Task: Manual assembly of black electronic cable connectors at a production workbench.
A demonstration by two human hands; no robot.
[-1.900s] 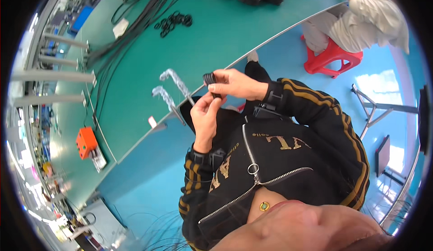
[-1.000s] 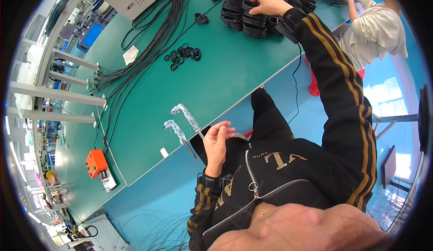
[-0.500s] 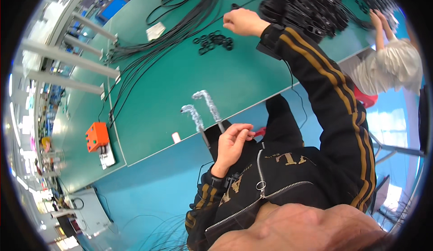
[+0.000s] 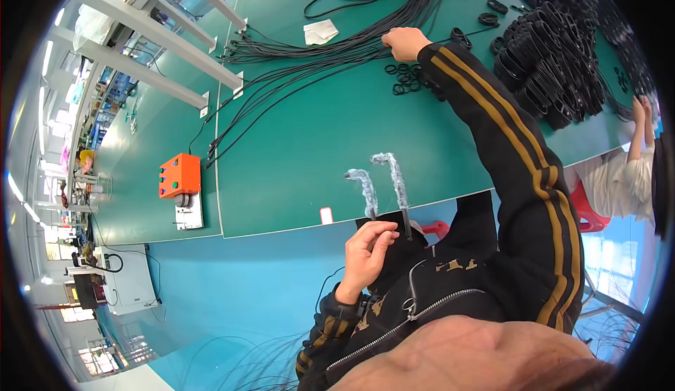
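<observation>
My right hand (image 4: 406, 43) reaches far over the table, its fingers curled at the edge of a bundle of long black cables (image 4: 330, 57). Whether a cable is between those fingers is hidden. Just nearer than it lies a loose group of small black rings (image 4: 404, 81), partly covered by my sleeve. My left hand (image 4: 369, 254) hovers before my body at the table's front edge, thumb and fingers pinched together; what they hold, if anything, is too small to make out. Beside it two hooked rods (image 4: 397, 180) wrapped in clear film stand out from the edge.
A big heap of black coiled straps or cables (image 4: 552, 67) lies at the right. An orange box with buttons (image 4: 180, 176) stands at the left, near grey frame posts (image 4: 162, 46). A white paper (image 4: 320, 32) lies by the cables. Another person's hands (image 4: 640, 113) are at the far right.
My right hand has moved left past the rings onto the edge of the cable bundle. My left hand stays pinched and has come nearer the hooked rods. The whole view has shifted.
</observation>
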